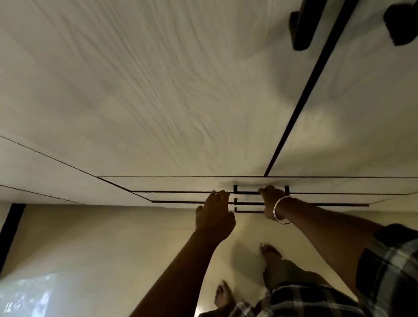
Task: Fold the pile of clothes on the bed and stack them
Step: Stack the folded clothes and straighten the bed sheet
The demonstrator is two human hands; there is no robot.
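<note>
Head view, blurred; left hand [214, 212] flat on drawer front [182, 202], right hand [271, 198] grip unclear.

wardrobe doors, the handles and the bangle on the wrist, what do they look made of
Wardrobe doors: pale wood-grain panel, probably matt laminate; faint grain streaks show. Handles: dark, square-edged bars, likely painted metal, though blur leaves it open. Bangle on the right wrist: silvery metal, with a bright polished glint.

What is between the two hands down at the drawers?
In the head view, short dark drawer handles on the pale drawer fronts lie between the left hand and the right hand.
</note>
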